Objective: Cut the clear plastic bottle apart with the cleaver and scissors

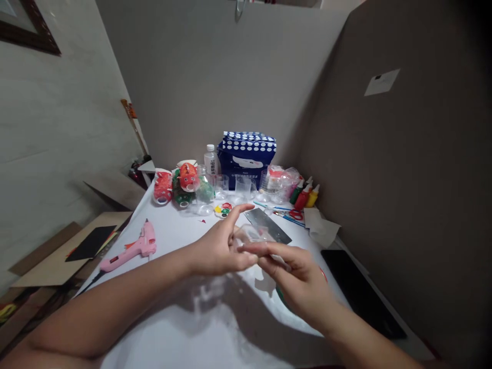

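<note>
While it is hanging above the white table (172, 241), the clear plastic piece (254, 234) is being pinched by the left hand (217, 248) and right hand (302, 282) for a look, probably needing soft fingers.

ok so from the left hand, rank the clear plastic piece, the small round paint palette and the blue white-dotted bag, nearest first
1. Clear plastic piece, right at the left hand's fingertips.
2. Small round paint palette, just beyond the hand.
3. Blue white-dotted bag, at the table's far end.
</note>
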`<state>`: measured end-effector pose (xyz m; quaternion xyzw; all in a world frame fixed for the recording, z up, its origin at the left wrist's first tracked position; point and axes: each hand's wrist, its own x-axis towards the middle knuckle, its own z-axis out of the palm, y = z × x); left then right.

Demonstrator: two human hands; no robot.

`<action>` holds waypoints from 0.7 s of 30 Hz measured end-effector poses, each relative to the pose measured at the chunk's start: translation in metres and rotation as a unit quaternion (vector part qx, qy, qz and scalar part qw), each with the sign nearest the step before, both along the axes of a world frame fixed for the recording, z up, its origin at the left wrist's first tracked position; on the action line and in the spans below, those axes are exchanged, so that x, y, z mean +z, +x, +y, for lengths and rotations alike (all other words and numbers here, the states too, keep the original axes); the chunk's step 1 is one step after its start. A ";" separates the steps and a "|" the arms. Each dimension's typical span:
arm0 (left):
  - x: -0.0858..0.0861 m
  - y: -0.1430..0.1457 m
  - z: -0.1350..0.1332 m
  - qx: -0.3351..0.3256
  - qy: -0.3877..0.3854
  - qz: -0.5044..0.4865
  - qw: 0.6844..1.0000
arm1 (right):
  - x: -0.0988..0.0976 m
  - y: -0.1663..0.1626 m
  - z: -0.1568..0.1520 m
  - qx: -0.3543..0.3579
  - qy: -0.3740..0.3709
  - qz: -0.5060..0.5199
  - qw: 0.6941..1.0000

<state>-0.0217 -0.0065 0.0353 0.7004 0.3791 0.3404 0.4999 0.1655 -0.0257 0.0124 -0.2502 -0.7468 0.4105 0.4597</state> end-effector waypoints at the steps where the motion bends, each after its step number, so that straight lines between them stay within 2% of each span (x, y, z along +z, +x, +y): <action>1: 0.002 -0.003 0.004 -0.060 -0.060 -0.011 0.996 | 0.001 0.001 0.001 -0.013 0.080 -0.025 0.996; 2: 0.004 -0.005 0.007 -0.106 -0.106 -0.029 0.988 | 0.001 0.001 0.002 -0.015 0.151 -0.053 0.987; 4: 0.004 -0.008 0.010 -0.155 -0.138 -0.057 0.976 | 0.000 0.001 0.005 -0.005 0.242 -0.101 0.965; 7: 0.001 -0.008 0.011 -0.129 -0.088 -0.083 0.984 | -0.002 -0.002 0.008 0.002 0.258 -0.109 0.960; 9: -0.001 -0.007 0.010 -0.084 -0.057 -0.084 0.991 | -0.001 -0.006 0.008 0.018 0.216 -0.087 0.972; 11: -0.004 -0.007 0.010 -0.044 -0.042 -0.066 0.996 | 0.003 -0.009 0.006 0.033 0.144 -0.066 0.987; 14: -0.005 -0.009 0.010 -0.025 -0.016 -0.023 0.999 | 0.009 -0.011 0.003 0.043 0.027 -0.042 0.998; 17: -0.003 -0.010 0.009 -0.015 0.009 0.008 1.000 | 0.010 -0.011 0.001 0.048 -0.079 0.002 0.996; 21: 0.004 -0.008 0.005 0.024 0.082 0.073 0.994 | 0.004 -0.011 0.003 0.083 -0.195 0.080 0.974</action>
